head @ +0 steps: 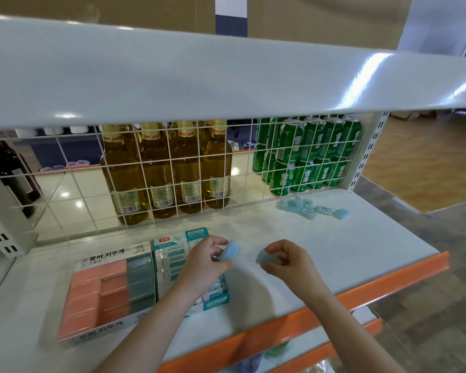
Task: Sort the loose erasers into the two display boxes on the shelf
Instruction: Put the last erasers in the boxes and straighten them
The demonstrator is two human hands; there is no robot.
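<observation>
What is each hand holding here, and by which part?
Left hand pinches a light blue eraser by its lower end. Right hand pinches another blue eraser by its right end; exact finger placement is blurred.

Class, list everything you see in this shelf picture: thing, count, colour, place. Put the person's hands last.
shelf: one, white with orange edge, under the hands
display boxes: two, near left; pink-and-grey box, teal box beside it
loose erasers: small pile, light blue, far right by the grid
wire grid: one, white, at shelf back
bottles: a row, amber, behind grid
cans: stacked, green, behind grid, right
left hand: holds one blue eraser over the teal box
right hand: holds one blue eraser above the shelf
</observation>
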